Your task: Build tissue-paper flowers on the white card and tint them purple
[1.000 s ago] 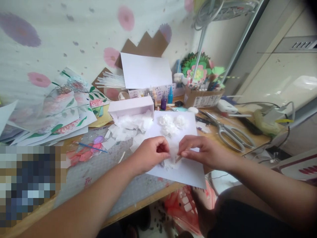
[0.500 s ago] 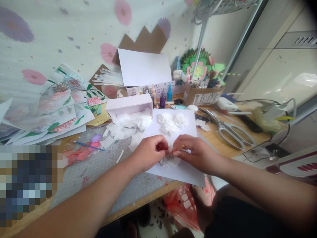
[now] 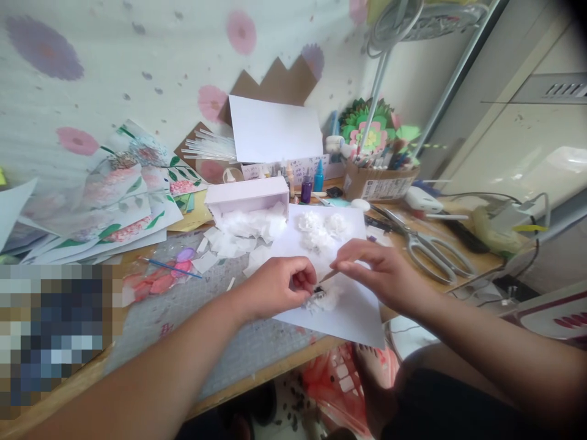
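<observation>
My left hand [image 3: 277, 284] is closed, its fingertips at the edge of a white ruffled paper flower [image 3: 328, 299] with a dark patch near its middle. What those fingers pinch, if anything, is hidden. Between the thumb and fingers of my right hand [image 3: 376, 270] is a thin pointed stick [image 3: 328, 275], its tip angled down to the left, just above the flower. A white paper sheet [image 3: 360, 321] lies beneath. Several finished-looking white ruffled flowers [image 3: 318, 232] rest on its far part.
A white box [image 3: 247, 190] lies on its side, white paper pieces [image 3: 252, 221] spilling onto the grey cutting mat [image 3: 183, 342]. Large scissors [image 3: 428, 253] are at right. Small bottles [image 3: 306, 186] and a cardboard box of tools [image 3: 378, 182] stand behind. A blue thin brush [image 3: 172, 267] lies left.
My right hand has drawn up and to the right, away from my left hand, with the stick. The flower and its dark patch show more now. The view has shifted slightly.
</observation>
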Motion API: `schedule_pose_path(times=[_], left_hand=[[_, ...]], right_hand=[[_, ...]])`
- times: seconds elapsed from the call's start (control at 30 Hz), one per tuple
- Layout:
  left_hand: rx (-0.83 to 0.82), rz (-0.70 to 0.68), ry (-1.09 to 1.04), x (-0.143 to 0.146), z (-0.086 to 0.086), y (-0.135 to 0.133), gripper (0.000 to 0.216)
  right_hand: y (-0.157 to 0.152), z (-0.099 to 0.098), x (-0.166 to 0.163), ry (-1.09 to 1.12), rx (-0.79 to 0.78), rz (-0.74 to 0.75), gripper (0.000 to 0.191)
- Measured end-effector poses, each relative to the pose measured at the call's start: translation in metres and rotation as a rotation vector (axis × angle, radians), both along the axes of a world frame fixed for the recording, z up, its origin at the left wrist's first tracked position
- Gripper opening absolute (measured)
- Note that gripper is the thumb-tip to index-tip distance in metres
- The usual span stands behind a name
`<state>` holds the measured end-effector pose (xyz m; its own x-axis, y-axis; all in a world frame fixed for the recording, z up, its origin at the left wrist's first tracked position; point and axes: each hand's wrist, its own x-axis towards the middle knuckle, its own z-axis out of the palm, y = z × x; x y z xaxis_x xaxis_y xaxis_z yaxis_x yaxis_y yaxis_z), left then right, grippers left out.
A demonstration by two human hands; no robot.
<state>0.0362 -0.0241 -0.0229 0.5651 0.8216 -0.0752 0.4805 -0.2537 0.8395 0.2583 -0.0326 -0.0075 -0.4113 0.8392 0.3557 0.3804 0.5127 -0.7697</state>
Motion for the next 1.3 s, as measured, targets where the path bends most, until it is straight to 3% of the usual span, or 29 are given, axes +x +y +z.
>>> schedule_pose_path(times=[0.1, 0.3, 0.43, 0.6, 0.77, 0.9, 1.13, 1.3], left_hand=[[0.032, 0.036, 0.055, -0.012, 0.004, 0.008, 0.007], [0.238, 0.352, 0.196, -0.058, 0.003, 0.045, 0.015], [0.248, 0.274, 0.365, -0.076, 0.006, 0.052, 0.022], [0.204, 0.122, 0.47, -0.075, 0.016, 0.045, 0.034], [0.179, 0.051, 0.525, -0.073, 0.017, 0.045, 0.026], [0.171, 0.016, 0.545, -0.073, 0.014, 0.046, 0.009], [0.176, 0.055, 0.524, -0.073, 0.014, 0.045, 0.008], [0.176, 0.13, 0.444, -0.069, 0.015, 0.043, 0.009]], right_hand=[[0.0, -0.002, -0.001, -0.075, -0.089, 0.142, 0.014], [-0.001, -0.006, -0.003, -0.137, -0.137, 0.222, 0.017], [-0.001, -0.005, -0.002, -0.099, -0.105, 0.21, 0.019], [0.001, -0.001, 0.001, -0.038, -0.068, 0.124, 0.019], [-0.002, 0.004, 0.0, 0.049, 0.001, 0.069, 0.016], [-0.006, 0.008, -0.004, 0.066, 0.063, 0.147, 0.014], [-0.007, -0.006, -0.016, -0.224, 0.199, 0.145, 0.016], [-0.007, -0.009, -0.021, -0.28, 0.238, 0.18, 0.019]])
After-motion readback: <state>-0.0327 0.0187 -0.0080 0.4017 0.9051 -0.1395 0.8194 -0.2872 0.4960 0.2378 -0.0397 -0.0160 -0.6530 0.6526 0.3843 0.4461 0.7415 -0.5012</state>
